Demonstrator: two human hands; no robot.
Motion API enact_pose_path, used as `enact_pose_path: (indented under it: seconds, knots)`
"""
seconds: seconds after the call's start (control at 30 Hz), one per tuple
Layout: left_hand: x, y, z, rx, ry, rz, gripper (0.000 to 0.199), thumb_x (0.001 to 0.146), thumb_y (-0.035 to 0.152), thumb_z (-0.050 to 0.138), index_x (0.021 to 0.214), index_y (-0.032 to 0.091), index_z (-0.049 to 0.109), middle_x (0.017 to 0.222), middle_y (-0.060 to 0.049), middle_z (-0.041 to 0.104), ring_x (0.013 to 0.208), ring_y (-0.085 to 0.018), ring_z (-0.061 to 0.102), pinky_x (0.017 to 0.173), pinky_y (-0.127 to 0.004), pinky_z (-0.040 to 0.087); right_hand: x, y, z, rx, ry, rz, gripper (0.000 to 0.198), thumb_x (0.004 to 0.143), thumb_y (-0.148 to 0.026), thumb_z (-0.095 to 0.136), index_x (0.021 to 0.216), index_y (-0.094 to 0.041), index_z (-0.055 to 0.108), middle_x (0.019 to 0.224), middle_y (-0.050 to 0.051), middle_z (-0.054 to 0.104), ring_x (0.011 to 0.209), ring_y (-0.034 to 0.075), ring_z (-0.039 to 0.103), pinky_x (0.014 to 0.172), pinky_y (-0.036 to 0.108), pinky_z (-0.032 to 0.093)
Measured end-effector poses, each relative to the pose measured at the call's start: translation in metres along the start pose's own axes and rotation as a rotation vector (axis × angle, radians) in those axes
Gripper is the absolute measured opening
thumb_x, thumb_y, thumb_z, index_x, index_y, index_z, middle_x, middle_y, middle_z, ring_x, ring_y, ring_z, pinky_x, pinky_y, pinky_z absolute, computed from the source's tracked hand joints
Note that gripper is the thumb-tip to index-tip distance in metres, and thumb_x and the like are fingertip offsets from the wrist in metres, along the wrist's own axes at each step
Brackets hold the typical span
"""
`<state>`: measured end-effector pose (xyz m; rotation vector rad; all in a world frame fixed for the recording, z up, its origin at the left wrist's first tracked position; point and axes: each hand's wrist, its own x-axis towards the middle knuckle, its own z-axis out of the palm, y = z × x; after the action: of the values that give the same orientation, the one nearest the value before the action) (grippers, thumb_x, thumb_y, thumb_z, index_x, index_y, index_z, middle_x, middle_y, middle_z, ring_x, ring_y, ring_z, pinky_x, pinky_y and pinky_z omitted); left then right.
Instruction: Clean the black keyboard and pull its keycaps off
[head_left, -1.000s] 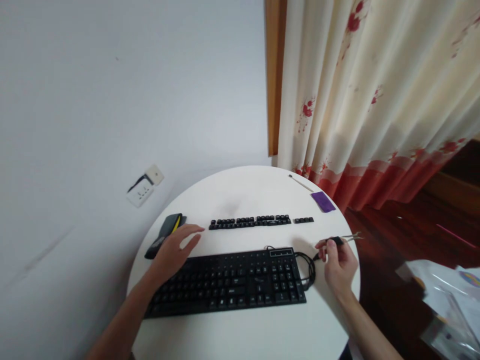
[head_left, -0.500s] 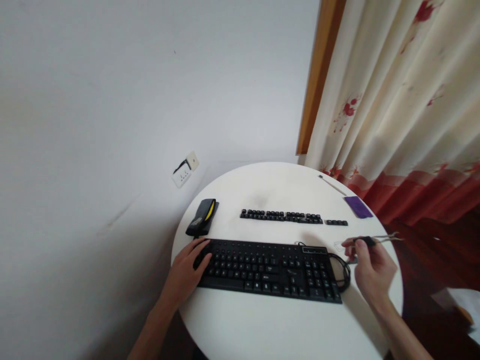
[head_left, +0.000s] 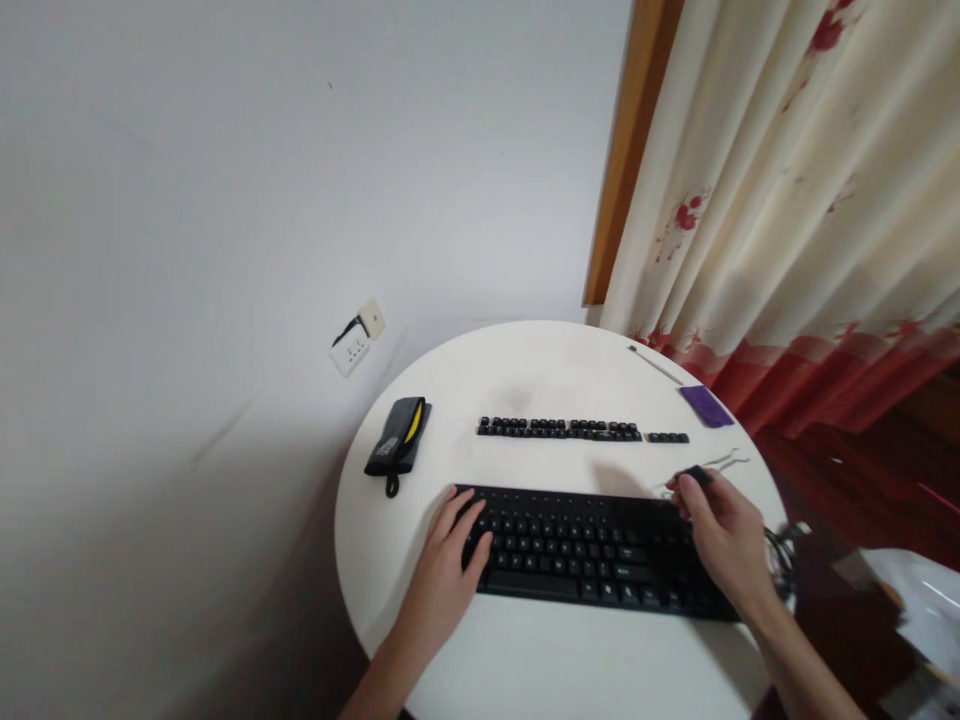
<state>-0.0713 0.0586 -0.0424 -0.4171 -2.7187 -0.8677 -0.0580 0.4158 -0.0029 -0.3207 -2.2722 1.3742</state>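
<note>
My left hand (head_left: 446, 560) grips the left end of a black keyboard (head_left: 555, 590), with the thumb and fingers over its corner keys. Over the keyboard's right part is my right hand (head_left: 724, 525), closed on a wire keycap puller (head_left: 697, 475) with a black handle. The puller's thin wire prongs point away to the upper right. This hand and forearm hide some of the number keys. Beyond the keyboard lie rows of loose black keycaps (head_left: 559, 430) and a short separate row of keycaps (head_left: 667, 437).
A dark pouch with a yellow strip (head_left: 394, 440) lies at the table's left. At the far right are a purple cloth (head_left: 705, 406) and a thin brush (head_left: 656, 365). The keyboard's coiled cable (head_left: 781, 560) sits at the right edge of the round white table (head_left: 525, 350).
The keyboard has slid to the right with my left hand on it, away from the pouch. My right hand has moved slightly left, over the keyboard, still holding the puller.
</note>
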Motion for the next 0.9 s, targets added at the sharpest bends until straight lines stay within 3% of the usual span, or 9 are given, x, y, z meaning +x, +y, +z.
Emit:
enact_pose_path:
  seconds: [0.2,0.33,0.4,0.5,0.6,0.73,0.9]
  knots:
    - [-0.003,0.041,0.024,0.011,-0.165,0.088,0.044,0.098,0.031,0.046,0.141,0.022,0.049,0.152,-0.008,0.041,0.148,-0.028,0.026,0.119,-0.050,0.034,-0.002,-0.011,0.014,0.005,-0.043,-0.015,0.032,0.092,-0.049,0.055,0.086,-0.018,0.064,0.073,0.004,0.066,0.066,0.018,0.060,0.062,0.028,0.047]
    - [0.015,0.058,0.013,0.054,-0.303,0.177,0.045,0.096,0.037,0.052,0.138,0.022,0.054,0.146,-0.010,0.047,0.142,-0.033,0.031,0.116,-0.052,0.035,-0.004,-0.023,0.034,0.033,-0.126,-0.073,0.030,0.094,-0.045,0.054,0.080,-0.019,0.060,0.071,0.003,0.062,0.067,0.018,0.057,0.064,0.028,0.045]
    - [0.037,0.057,-0.002,0.036,-0.386,0.208,0.037,0.096,0.036,0.052,0.130,0.024,0.062,0.136,-0.010,0.054,0.132,-0.031,0.043,0.111,-0.050,0.040,-0.005,-0.032,0.044,0.056,-0.173,-0.101,0.028,0.095,-0.042,0.053,0.081,-0.019,0.059,0.074,0.003,0.063,0.070,0.019,0.057,0.065,0.028,0.044]
    - [0.081,0.043,-0.023,-0.080,-0.610,0.310,0.028,0.092,0.032,0.060,0.119,0.029,0.069,0.119,-0.006,0.062,0.115,-0.024,0.054,0.104,-0.041,0.044,-0.009,-0.047,0.057,0.085,-0.244,-0.139,0.024,0.096,-0.037,0.053,0.081,-0.019,0.059,0.077,0.003,0.063,0.072,0.018,0.057,0.067,0.028,0.043]
    - [0.123,0.028,-0.033,-0.187,-0.769,0.336,0.022,0.089,0.031,0.064,0.107,0.024,0.074,0.106,-0.005,0.066,0.101,-0.020,0.060,0.093,-0.032,0.046,-0.017,-0.056,0.070,0.088,-0.278,-0.142,0.024,0.095,-0.035,0.053,0.079,-0.019,0.059,0.076,0.003,0.063,0.073,0.018,0.056,0.069,0.029,0.043]
    - [0.155,0.023,-0.024,-0.248,-0.934,0.368,0.019,0.084,0.031,0.070,0.096,0.019,0.078,0.086,-0.004,0.065,0.080,-0.016,0.060,0.075,-0.025,0.045,-0.027,-0.049,0.086,0.106,-0.298,-0.060,0.027,0.096,-0.037,0.051,0.079,-0.018,0.061,0.078,0.004,0.065,0.076,0.020,0.057,0.073,0.030,0.044]
    - [0.158,0.023,-0.004,-0.337,-1.037,0.415,0.017,0.081,0.030,0.073,0.093,0.020,0.079,0.079,-0.002,0.062,0.070,-0.013,0.056,0.065,-0.022,0.042,-0.027,-0.032,0.092,0.118,-0.289,-0.037,0.030,0.096,-0.040,0.051,0.077,-0.018,0.061,0.075,0.003,0.065,0.074,0.020,0.058,0.072,0.030,0.045]
